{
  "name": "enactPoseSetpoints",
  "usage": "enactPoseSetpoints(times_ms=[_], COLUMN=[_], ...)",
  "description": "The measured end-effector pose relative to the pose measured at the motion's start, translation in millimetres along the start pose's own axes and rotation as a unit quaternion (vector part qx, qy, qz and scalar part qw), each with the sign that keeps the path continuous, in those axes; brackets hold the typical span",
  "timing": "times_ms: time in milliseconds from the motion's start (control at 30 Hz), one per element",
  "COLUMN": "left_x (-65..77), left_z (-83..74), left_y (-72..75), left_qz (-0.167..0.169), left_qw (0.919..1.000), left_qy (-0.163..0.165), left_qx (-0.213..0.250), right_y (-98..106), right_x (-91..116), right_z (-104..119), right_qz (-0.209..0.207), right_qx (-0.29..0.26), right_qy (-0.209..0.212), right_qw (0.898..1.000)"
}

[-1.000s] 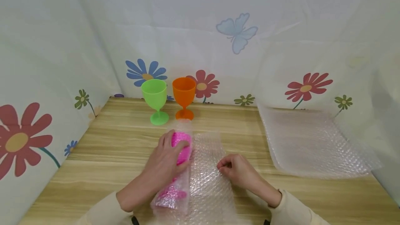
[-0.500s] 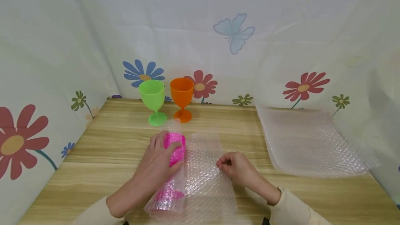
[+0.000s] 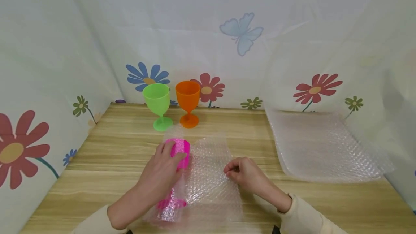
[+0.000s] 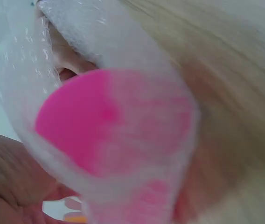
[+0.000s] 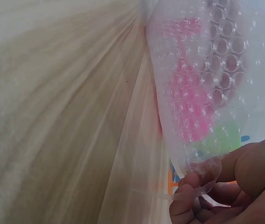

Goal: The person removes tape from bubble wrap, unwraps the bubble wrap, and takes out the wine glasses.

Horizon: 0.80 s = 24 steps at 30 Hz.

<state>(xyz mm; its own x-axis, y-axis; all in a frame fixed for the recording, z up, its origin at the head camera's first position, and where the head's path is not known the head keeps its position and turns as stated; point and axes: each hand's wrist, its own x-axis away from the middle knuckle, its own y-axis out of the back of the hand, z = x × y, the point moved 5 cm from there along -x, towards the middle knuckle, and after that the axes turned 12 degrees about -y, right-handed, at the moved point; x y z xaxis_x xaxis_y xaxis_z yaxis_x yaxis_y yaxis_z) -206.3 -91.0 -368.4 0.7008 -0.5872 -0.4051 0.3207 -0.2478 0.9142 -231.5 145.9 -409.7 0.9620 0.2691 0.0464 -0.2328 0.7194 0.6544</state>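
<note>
A pink plastic goblet [image 3: 182, 150] lies on its side, foot toward me, partly rolled in clear bubble wrap [image 3: 208, 187]. My left hand [image 3: 159, 172] grips the goblet's bowl through the wrap, fingers over the far side and thumb on the right. In the left wrist view, one layer of wrap covers part of the pink foot [image 4: 76, 121]. My right hand [image 3: 247, 176] stands to the right of the goblet, at the wrap's right edge. In the right wrist view, its thumb and fingertips pinch a thin clear strip [image 5: 212, 179] at that edge.
Behind the wrapped goblet stand a green goblet [image 3: 157, 100] and an orange goblet [image 3: 188, 95], both upright. Another sheet of bubble wrap [image 3: 318, 151] lies at the right of the wooden table [image 3: 107, 147]. A flowered cloth [image 3: 195, 46] rises along the back and sides.
My left hand has shifted left with the pink goblet, and more of the wrap shows between the two hands. The right hand has hardly moved. The head view has turned slightly.
</note>
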Motion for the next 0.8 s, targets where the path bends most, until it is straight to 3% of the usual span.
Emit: enactPoseSetpoints(times_ms=[100,233,300,500,633,800], left_x=[-2.8,-6.4,-5.6,0.1,2.9,9.1], left_z=[-3.6,-11.8,-15.0,-15.4,-12.1,-8.0], left_y=[-0.3,-7.9,-10.9,-8.2,-8.8,-5.8], left_qz=[0.032,0.104,0.12,0.072,0.084,0.062], left_qw=[0.999,0.9925,0.9898,0.9914,0.9928,0.9961], left_qy=[0.029,0.059,0.064,0.053,0.056,0.05], left_qx=[0.007,-0.022,-0.044,-0.095,-0.065,-0.039], right_y=[0,0,0,0,1,0], right_x=[1,1,1,1,1,0], right_z=[-1,-2,-1,-1,-2,-4], right_qz=[0.0,-0.002,-0.002,-0.005,-0.002,0.004], right_qx=[-0.001,-0.007,-0.006,0.001,-0.001,-0.005], right_qy=[0.003,0.007,0.01,0.014,0.017,0.02], right_qw=[1.0,1.0,1.0,1.0,1.0,1.0])
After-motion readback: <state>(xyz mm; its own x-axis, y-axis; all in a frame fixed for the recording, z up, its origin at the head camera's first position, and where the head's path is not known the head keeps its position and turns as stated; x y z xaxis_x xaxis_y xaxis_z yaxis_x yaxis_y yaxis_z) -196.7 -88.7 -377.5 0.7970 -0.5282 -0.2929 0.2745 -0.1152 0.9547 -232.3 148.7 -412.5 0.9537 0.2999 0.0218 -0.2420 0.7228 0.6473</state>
